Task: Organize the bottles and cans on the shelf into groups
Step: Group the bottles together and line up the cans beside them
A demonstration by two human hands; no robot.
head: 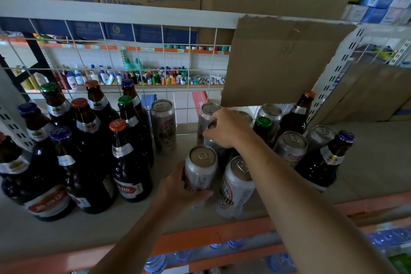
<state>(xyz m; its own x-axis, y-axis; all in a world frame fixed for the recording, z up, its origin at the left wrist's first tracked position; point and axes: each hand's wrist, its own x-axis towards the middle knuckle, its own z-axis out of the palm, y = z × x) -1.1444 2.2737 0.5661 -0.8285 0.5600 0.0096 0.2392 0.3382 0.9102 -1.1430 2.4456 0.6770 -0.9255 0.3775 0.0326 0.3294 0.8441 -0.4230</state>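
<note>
I'm curling my left grip (184, 187) round 1 silver aluminium can (201, 169) near the shelf's (133, 218) front edge, right grip (226, 128) pinching a second can's (212, 143) top; I'm favouring straight lifts.

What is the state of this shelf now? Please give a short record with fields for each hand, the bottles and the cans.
left hand: grips the front can by its side
right hand: grips a second can from above
bottle group: upright, left part of the shelf
stray bottles: three, among cans on the right
lone can: beside the bottle group
sorting: unfinished
</note>
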